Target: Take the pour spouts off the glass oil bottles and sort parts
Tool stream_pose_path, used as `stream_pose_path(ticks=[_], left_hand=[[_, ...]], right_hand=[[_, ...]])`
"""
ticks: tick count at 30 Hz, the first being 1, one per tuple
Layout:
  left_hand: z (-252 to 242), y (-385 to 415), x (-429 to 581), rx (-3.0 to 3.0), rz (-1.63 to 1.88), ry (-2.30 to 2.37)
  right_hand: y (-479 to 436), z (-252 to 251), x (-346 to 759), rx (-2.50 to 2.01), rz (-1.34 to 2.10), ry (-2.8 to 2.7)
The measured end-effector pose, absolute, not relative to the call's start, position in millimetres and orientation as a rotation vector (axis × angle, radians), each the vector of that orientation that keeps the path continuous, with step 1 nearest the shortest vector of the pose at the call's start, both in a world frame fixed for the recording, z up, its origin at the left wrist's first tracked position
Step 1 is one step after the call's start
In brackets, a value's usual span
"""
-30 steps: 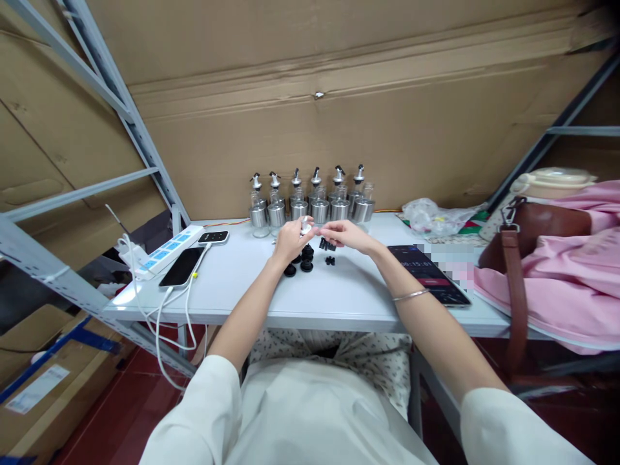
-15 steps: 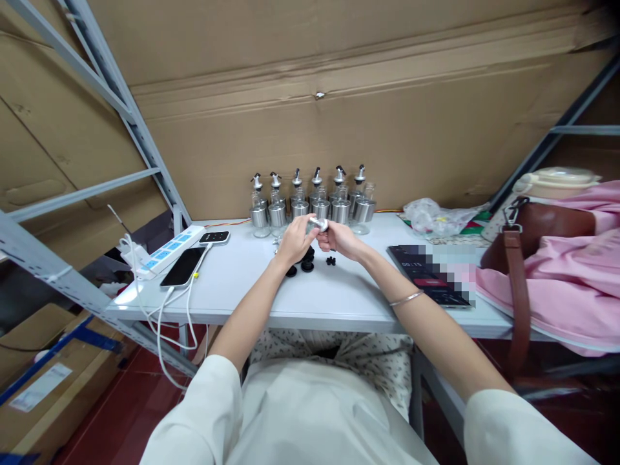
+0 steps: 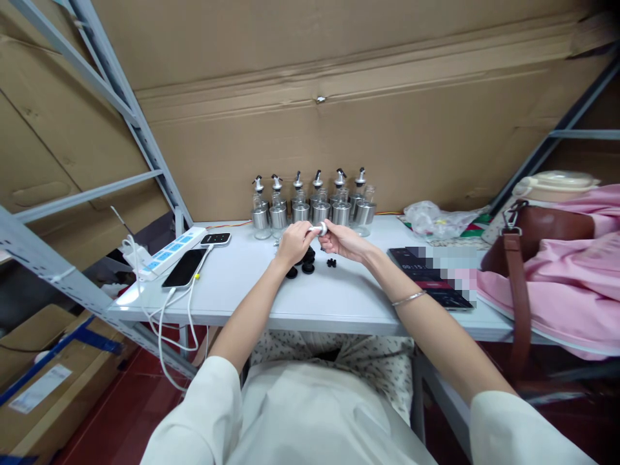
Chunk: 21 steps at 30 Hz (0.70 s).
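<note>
Both hands meet over the middle of the white table, gripping a small silver pourer spout between them. My left hand is closed on its narrow left end. My right hand pinches the wider, pale round end with thumb and fingers. Under and beside the hands lie several black round stoppers and a few tiny black pieces. Just behind stand glass bottles with steel sleeves in a front row, without tops. The back-row bottles carry silver pourers with black tips.
On the left lie a power strip, a phone, a smaller device and white cables. To the right are a tablet showing a timer, a plastic bag, a brown bag and pink cloth. Cardboard stands behind.
The silver spout has turned between my fingers, so its pale round end now shows beside the right hand. My hands stay in nearly the same place.
</note>
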<state>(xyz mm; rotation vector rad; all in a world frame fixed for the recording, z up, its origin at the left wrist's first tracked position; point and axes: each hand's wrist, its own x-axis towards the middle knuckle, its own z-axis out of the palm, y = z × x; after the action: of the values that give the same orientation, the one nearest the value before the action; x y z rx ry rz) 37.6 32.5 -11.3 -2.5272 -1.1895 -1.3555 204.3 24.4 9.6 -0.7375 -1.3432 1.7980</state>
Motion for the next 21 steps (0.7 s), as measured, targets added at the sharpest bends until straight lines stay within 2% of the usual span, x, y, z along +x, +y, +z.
stream_pose_path(ticks=[4, 8, 17, 21], left_hand=[[-7.9, 35.7, 32.4, -2.631, -1.552, -1.337], [-4.2, 41.1, 24.5, -2.735, -1.793, -1.395], [3.1, 50.8, 13.5, -3.01, -2.211, -1.558], [6.0, 51.3, 10.2, -3.036, -2.3, -1.608]], right_hand=[[23.5, 7.2, 194.7, -0.692, 1.725, -1.303], [28.6, 2.4, 181.1, -0.748, 1.512, -1.353], [24.0, 1.2, 176.3, -0.981, 0.555, -1.806], [25.0, -0.4, 177.1, -0.88, 0.221, -1.906]])
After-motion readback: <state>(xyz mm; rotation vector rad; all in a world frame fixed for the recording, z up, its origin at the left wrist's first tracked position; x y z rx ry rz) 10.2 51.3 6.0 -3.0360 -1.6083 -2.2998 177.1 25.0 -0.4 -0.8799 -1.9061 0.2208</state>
